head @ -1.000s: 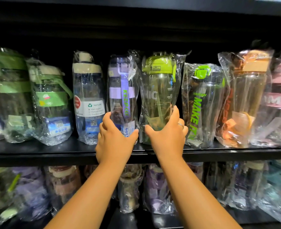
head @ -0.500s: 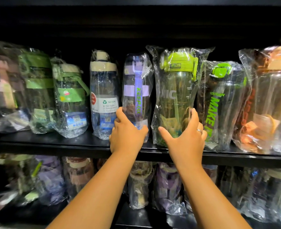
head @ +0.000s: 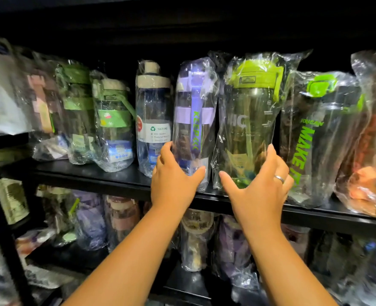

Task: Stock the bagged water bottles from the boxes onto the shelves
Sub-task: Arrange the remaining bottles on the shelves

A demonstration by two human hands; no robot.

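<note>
- I have both hands up at the front edge of the black shelf [head: 83,173], each on a bagged bottle, with the forearms coming in from 6 o'clock.
- My left hand [head: 173,177] grips the foot of the purple-strapped bottle [head: 193,120]. The thumb wraps its 3 o'clock side and the fingers curl round its 9 o'clock side.
- That bottle stands upright in its clear bag, near the shelf's front lip.
- My right hand [head: 257,191] is spread wide round the lower part of the lime-lidded bottle [head: 249,120]. The thumb reaches out to 9 o'clock and the fingers lie up its 3 o'clock side, holding it through the plastic.
- A ring [head: 279,179] shows on one finger of that hand.
- The lime-lidded bottle is just at 3 o'clock of the purple-strapped one, and their bags are nearly touching. I cannot tell whether its base rests on the shelf, as the hand hides it.
- At 9 o'clock of the purple-strapped bottle stands a beige-capped bottle [head: 153,120], close beside it, and past that is a green-banded bottle [head: 114,120].
- At 3 o'clock of the lime-lidded bottle stands a black bottle [head: 315,133] with green lettering, and an orange bottle [head: 372,151] sits at the frame edge.
- The lower shelf [head: 76,257], toward 6 o'clock, carries more bagged bottles, too blurred to describe.
</note>
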